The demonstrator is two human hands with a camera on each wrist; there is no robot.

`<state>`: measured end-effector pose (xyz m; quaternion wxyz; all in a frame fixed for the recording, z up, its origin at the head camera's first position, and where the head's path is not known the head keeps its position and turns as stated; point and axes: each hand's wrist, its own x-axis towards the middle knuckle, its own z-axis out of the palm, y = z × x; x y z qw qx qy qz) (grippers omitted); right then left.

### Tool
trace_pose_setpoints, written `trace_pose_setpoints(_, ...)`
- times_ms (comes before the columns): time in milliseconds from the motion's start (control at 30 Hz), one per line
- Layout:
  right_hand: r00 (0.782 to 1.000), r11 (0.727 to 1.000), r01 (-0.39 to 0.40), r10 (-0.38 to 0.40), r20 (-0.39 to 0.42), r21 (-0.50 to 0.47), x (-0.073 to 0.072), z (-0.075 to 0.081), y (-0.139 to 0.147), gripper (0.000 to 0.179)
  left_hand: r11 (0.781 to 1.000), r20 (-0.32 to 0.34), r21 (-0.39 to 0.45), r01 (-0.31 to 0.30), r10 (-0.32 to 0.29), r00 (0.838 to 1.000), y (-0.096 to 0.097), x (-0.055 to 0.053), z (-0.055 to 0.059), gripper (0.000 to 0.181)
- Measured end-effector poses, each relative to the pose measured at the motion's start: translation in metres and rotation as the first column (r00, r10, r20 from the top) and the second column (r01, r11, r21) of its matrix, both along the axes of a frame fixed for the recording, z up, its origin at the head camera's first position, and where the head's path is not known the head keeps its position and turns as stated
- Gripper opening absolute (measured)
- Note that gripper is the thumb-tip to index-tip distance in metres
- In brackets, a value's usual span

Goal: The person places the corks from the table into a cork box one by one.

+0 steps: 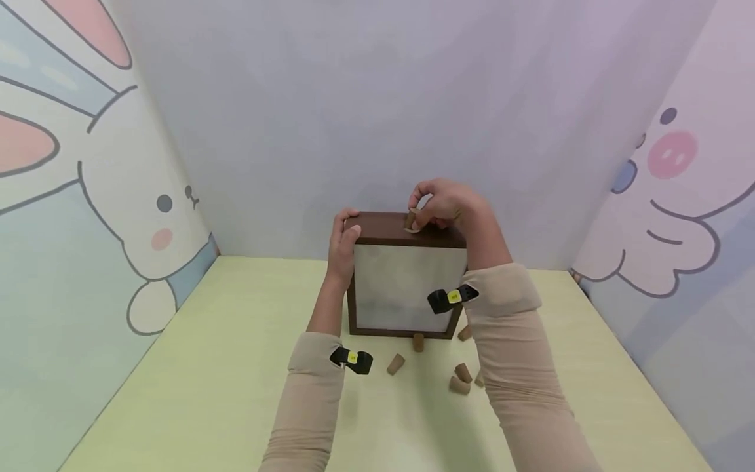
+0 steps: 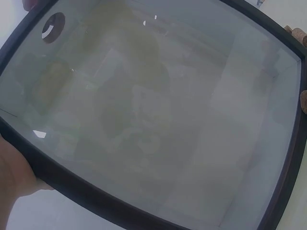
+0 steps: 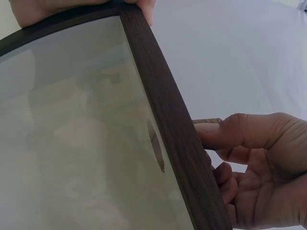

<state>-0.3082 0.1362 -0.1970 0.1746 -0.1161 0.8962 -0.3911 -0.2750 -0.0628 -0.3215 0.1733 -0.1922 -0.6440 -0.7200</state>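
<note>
The right hand pinches a small brown, grainy, tapered cork stopper between thumb and forefinger. The stopper stands at a round, pale-rimmed opening in the top of a dark brown, rectangular wood-grained box; how far it goes in cannot be told. The left hand grips the box's upper left corner, the thumb over the top edge and the palm against the side.

The box stands upright, its front a flat, glossy, see-through pane set in narrow dark framing. The pane carries soft reflections, and through it the left wrist view shows the opening as a dark oval with a bright crescent.

On the smooth, pale yellow-green tabletop, a stubby cork lies at the lower frame. Another slanted cork lies in front, with more loose corks grouped near the right forearm, one partly hidden by the sleeve.

Both arms wear ribbed, stretchy beige sleeves with black wrist devices. Behind hangs a softly creased, pale grey-lilac backdrop, flanked by cartoon-printed side panels.
</note>
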Motion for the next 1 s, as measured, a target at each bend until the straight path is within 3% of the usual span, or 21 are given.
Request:
trace_pose_setpoints(100,1.0,0.999,0.005,-0.005,0.002,-0.037,0.001,-0.003,0.003,0.029,1.0,0.015,0.0,-0.004,0.004,1.0,0.001,0.001,-0.001,0.046)
trace_pose_setpoints(200,1.0,0.99,0.016,-0.017,-0.006,-0.139,0.006,-0.006,0.008,0.029,1.0,0.01,0.004,0.006,-0.006,1.0,0.001,0.0,-0.001,0.047)
trace_pose_setpoints(333,0.997,0.967,-0.004,-0.017,-0.081,-0.253,0.018,-0.011,0.017,0.023,1.0,0.001,0.012,0.007,-0.007,1.0,0.002,-0.002,0.0,0.046)
trace_pose_setpoints(533,0.972,0.963,-0.063,0.0,-0.234,-0.26,0.042,-0.016,0.027,0.023,1.0,0.002,0.009,0.008,-0.008,1.0,0.002,-0.002,0.0,0.047)
trace_pose_setpoints(767,0.945,0.949,-0.145,0.049,-0.324,-0.278,0.071,-0.024,0.032,0.03,1.0,-0.004,0.004,-0.008,0.008,1.0,0.0,-0.001,0.001,0.047)
trace_pose_setpoints(1000,0.924,0.929,-0.21,0.087,-0.372,-0.304,0.086,-0.036,0.033,0.032,1.0,-0.029,0.017,0.001,0.0,1.0,0.0,-0.003,0.004,0.048)
